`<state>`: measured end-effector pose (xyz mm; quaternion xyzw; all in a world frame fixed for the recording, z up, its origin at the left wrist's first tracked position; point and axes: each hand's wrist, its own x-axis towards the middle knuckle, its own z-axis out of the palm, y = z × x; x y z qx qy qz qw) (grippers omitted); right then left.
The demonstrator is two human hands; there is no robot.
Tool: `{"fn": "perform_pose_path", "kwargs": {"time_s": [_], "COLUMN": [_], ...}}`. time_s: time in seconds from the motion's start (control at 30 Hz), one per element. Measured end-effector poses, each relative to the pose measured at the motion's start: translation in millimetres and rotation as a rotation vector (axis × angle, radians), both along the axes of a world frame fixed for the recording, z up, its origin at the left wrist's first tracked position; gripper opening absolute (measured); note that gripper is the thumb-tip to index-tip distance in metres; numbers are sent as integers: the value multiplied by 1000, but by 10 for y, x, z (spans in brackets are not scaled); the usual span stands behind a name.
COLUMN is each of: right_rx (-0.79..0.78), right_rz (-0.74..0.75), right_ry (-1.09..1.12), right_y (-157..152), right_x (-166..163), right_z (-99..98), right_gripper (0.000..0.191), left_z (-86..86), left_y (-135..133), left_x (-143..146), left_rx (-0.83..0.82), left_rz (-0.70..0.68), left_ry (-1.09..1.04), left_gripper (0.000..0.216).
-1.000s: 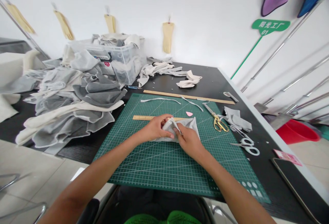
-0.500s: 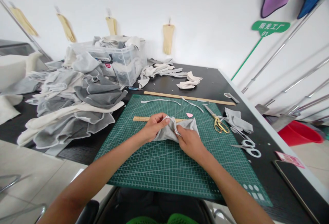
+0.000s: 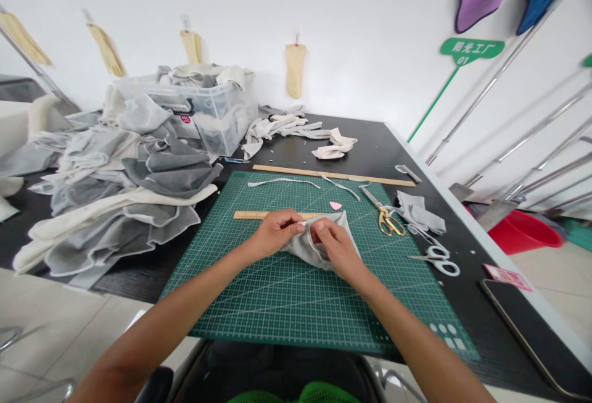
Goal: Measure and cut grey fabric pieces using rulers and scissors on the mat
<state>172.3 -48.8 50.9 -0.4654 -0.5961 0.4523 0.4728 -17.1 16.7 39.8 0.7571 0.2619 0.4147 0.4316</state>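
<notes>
A grey piece of fabric (image 3: 311, 253) is held between both hands, low over the green cutting mat (image 3: 277, 304). My left hand (image 3: 276, 231) pinches its left edge between thumb and fingers. On the right part of the cloth, my right hand (image 3: 337, 244) grips it with bent fingers; the fingertips are partly hidden by the folds. Behind the hands lies a short wooden ruler (image 3: 250, 215), partly covered. A pink tailor's chalk (image 3: 335, 205) rests just beyond the cloth. Gold-handled scissors (image 3: 390, 221) lie right of it on the mat.
Left stands a large pile of grey and white fabric (image 3: 120, 181) beside a clear plastic box (image 3: 222, 119). A long wooden ruler (image 3: 324, 174) crosses the mat's far side. White-handled scissors (image 3: 441, 261), fabric scraps (image 3: 420, 211) and a phone (image 3: 531, 335) lie at the right.
My right hand has turned and shifted its hold, with its thumb now above the cloth. The fabric's folded edge has changed shape. The whole view has swung slightly to the right.
</notes>
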Motion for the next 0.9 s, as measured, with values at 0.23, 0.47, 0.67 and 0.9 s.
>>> {"fn": "perform_pose_path", "kwargs": {"time_s": [0.23,0.47,0.67,0.9], "right_rx": [-182,-101,-166,30], "right_rz": [-4,-45,-91,-209], "right_ry": [238,320,351,162], "right_y": [35,23,54,67], "right_x": [-16,-24,-36,-19], "right_z": [-115,-93,-145,-204], "right_gripper": [37,32,28,18], "left_z": [85,57,65,49], "left_y": [-56,-41,-80,-149], "left_x": [-4,25,29,91], "left_rx": [63,140,149,185], "left_rz": [-42,141,131,122], "left_ry": [57,3,17,49], "left_gripper": [29,21,18,20]}}
